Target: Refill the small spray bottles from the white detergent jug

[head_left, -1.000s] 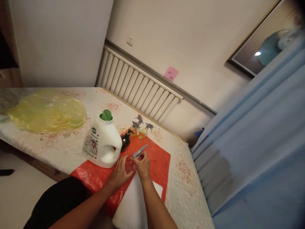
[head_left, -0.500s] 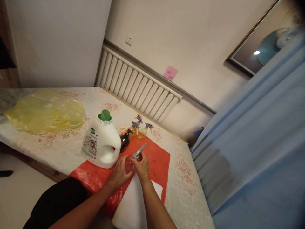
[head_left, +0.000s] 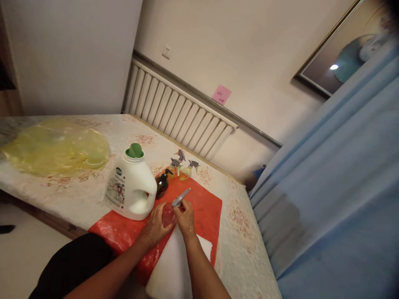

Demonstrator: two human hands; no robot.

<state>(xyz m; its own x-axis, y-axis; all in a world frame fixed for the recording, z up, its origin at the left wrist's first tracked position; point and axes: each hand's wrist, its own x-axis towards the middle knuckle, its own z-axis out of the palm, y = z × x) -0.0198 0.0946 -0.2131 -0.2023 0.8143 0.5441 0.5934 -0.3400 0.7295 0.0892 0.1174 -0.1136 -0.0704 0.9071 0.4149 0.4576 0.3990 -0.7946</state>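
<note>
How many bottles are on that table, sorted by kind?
Large white jug with green spout: 1
Dark pump bottle: 1
Yellowish spray bottles by the far edge of the red mat: 2
Small clear spray bottle, held in the left hand with the right hand at its sprayer head: 1
Total: 5 bottles

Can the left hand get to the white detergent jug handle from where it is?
Probably yes: the left hand, on a small clear bottle, sits beside the white detergent jug, nothing between them, but must let go first.
</note>
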